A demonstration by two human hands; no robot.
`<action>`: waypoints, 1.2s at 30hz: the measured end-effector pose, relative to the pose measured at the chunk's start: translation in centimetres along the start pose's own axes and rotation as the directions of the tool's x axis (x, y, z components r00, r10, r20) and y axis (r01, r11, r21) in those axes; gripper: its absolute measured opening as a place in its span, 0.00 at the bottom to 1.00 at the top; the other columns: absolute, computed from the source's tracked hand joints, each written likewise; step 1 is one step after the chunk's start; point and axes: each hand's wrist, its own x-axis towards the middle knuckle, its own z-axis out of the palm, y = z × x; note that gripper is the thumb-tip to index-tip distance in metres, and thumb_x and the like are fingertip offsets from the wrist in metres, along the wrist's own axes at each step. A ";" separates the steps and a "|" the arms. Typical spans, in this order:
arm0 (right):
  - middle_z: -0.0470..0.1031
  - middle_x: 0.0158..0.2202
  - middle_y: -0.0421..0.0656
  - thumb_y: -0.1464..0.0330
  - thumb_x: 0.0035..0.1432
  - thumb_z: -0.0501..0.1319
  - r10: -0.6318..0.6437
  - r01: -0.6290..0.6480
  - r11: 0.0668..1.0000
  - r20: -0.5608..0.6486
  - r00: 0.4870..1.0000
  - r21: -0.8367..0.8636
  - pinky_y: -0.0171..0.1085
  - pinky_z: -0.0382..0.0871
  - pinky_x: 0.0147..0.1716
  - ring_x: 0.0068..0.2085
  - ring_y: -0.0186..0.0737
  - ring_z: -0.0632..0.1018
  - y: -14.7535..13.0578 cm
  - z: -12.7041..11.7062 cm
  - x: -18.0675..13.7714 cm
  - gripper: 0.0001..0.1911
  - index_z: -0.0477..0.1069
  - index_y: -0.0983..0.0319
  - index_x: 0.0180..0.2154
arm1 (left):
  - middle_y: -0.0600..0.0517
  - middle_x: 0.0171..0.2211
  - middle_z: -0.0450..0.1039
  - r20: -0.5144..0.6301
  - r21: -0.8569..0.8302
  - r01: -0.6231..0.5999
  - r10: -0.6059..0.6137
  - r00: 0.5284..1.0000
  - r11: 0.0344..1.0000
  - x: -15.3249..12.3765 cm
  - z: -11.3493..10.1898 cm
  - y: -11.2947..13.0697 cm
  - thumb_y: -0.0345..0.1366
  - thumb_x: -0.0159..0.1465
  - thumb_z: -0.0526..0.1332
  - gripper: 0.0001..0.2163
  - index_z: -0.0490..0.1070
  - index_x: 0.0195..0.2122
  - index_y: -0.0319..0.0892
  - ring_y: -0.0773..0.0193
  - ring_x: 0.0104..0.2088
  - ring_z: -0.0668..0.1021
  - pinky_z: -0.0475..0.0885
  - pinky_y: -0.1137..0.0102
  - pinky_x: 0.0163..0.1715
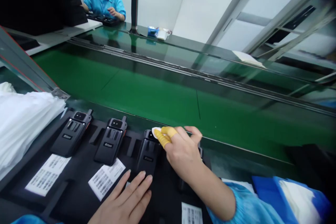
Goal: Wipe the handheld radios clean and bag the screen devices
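Note:
Several black two-way radios with short antennas and "Riton" labels lie in a black tray (63, 196): one radio (68, 133) at the left, another radio (110, 141) beside it. My right hand (183, 147), with yellow finger cots on two fingers, pinches a small white wiping pad (155, 132) against the top of a third radio (147, 157), near its camera. The fingers of my left hand (126, 199) are stretched out at this radio's lower end, palm down. A further radio is mostly hidden by my right arm.
Printed label sheets (48, 175) lie below the radios. White bags (23, 122) are stacked at the left, and a blue-and-white packet (296, 196) lies right. Beyond runs a green conveyor belt (157, 94). A co-worker in blue (112, 0) sits across it near stacked black trays (60, 3).

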 end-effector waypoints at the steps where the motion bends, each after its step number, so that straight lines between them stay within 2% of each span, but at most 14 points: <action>1: 0.73 0.32 0.39 0.76 0.58 0.55 -0.023 0.023 1.000 0.014 1.000 0.018 0.46 0.46 0.47 0.36 0.37 0.67 -0.2 0.2 0.3 0.11 0.74 0.58 0.32 | 0.53 0.52 0.72 0.000 -0.001 -0.005 0.005 1.000 1.000 0.0 0.0 0.0 0.49 0.63 0.56 0.17 0.73 0.46 0.45 0.63 0.56 0.67 0.39 0.64 0.64; 4: 0.74 0.32 0.38 0.73 0.59 0.57 -0.098 0.095 0.994 0.059 0.993 0.059 0.48 0.44 0.49 0.39 0.38 0.67 -0.6 0.6 1.0 0.08 0.74 0.58 0.35 | 0.53 0.52 0.72 0.004 -0.006 -0.014 0.014 1.000 1.000 0.0 0.0 -0.1 0.49 0.64 0.56 0.17 0.73 0.46 0.45 0.62 0.56 0.67 0.38 0.64 0.64; 9: 0.74 0.33 0.36 0.71 0.60 0.58 -0.197 0.187 0.977 0.099 0.975 0.103 0.48 0.42 0.51 0.41 0.37 0.66 0.0 0.4 0.7 0.09 0.74 0.56 0.30 | 0.52 0.52 0.72 -0.006 -0.013 -0.019 0.019 1.000 1.000 0.0 0.0 -0.1 0.48 0.64 0.56 0.16 0.73 0.46 0.44 0.62 0.57 0.66 0.38 0.63 0.64; 13: 0.74 0.33 0.36 0.72 0.58 0.59 -0.230 0.223 0.970 0.076 0.970 0.098 0.48 0.41 0.52 0.41 0.37 0.66 0.7 -0.2 0.3 0.10 0.73 0.56 0.25 | 0.52 0.51 0.72 -0.002 -0.003 -0.024 0.024 1.000 1.000 0.1 0.2 -0.2 0.48 0.64 0.55 0.16 0.73 0.45 0.43 0.62 0.57 0.65 0.38 0.63 0.64; 21: 0.76 0.33 0.37 0.76 0.59 0.54 -0.170 0.170 0.984 -0.006 0.985 0.046 0.46 0.45 0.52 0.40 0.35 0.69 2.2 -0.5 -1.3 0.13 0.74 0.57 0.33 | 0.52 0.50 0.73 -0.019 0.015 -0.037 0.038 0.999 0.999 0.2 0.1 -0.3 0.47 0.66 0.53 0.16 0.74 0.44 0.44 0.62 0.55 0.68 0.38 0.62 0.64; 26: 0.75 0.32 0.40 0.78 0.58 0.53 -0.040 0.037 0.998 -0.074 0.996 -0.041 0.47 0.47 0.50 0.37 0.37 0.69 2.6 -0.5 -1.2 0.16 0.72 0.59 0.24 | 0.53 0.49 0.74 -0.022 0.021 -0.043 0.043 0.999 0.999 0.3 0.1 -0.3 0.46 0.66 0.52 0.16 0.74 0.43 0.44 0.62 0.54 0.68 0.38 0.61 0.64; 32: 0.74 0.32 0.38 0.74 0.58 0.56 -0.158 0.157 0.987 0.017 0.987 0.037 0.47 0.46 0.50 0.37 0.36 0.67 0.0 0.2 1.0 0.09 0.74 0.58 0.34 | 0.53 0.49 0.74 -0.030 0.012 -0.048 0.049 0.998 0.999 0.1 0.3 -0.3 0.47 0.65 0.55 0.15 0.74 0.43 0.44 0.61 0.59 0.63 0.38 0.62 0.64; 36: 0.73 0.30 0.38 0.75 0.59 0.55 -0.138 0.136 0.989 0.035 0.990 0.053 0.47 0.44 0.51 0.36 0.36 0.67 0.1 0.5 1.0 0.10 0.74 0.59 0.35 | 0.52 0.50 0.73 -0.018 -0.005 -0.045 0.045 0.999 0.999 0.1 0.4 -0.3 0.47 0.65 0.55 0.15 0.74 0.44 0.44 0.61 0.60 0.61 0.38 0.61 0.64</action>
